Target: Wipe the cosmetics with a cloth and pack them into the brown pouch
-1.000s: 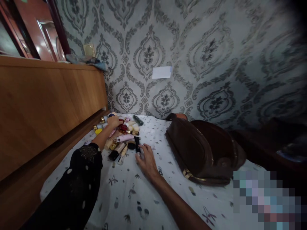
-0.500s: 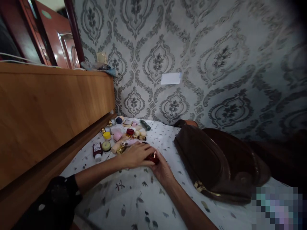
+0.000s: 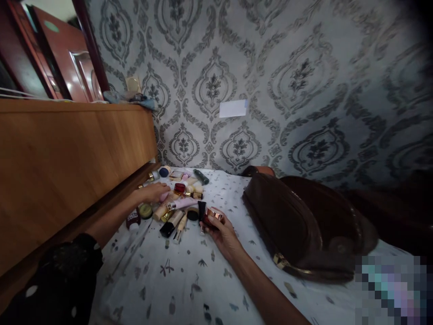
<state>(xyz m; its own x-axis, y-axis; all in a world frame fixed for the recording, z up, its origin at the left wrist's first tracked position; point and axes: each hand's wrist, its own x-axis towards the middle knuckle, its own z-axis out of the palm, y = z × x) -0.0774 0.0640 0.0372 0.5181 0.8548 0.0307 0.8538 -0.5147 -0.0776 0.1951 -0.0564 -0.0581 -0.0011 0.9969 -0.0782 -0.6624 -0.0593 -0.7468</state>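
Observation:
My right hand (image 3: 221,228) is closed around a small red jar (image 3: 213,215) with a shiny coppery top, just above the sheet. Beside it stands a black tube (image 3: 202,210). Over at the left of the cosmetics, my left hand (image 3: 156,192) reaches with fingers outstretched above a pink rounded item (image 3: 164,196), partly covering it; whether the fingertips touch it is unclear. Around the hands lie a pale pink tube (image 3: 183,202), a black-capped foundation bottle (image 3: 171,224), a round black compact (image 3: 192,213), a red-lidded jar (image 3: 179,188) and a yellowish-green jar (image 3: 145,211).
A large dark brown bag (image 3: 304,225) lies on the patterned sheet (image 3: 196,289) to the right. At the left runs a wooden panel (image 3: 77,158). A dark red bottle (image 3: 133,220) with a white cap lies near it. Patterned wallpaper (image 3: 216,85) covers the wall behind.
My left hand has left the red jar and moved left to the pink item. The right hand keeps the jar. Items under my hands now show, and the view has shifted slightly.

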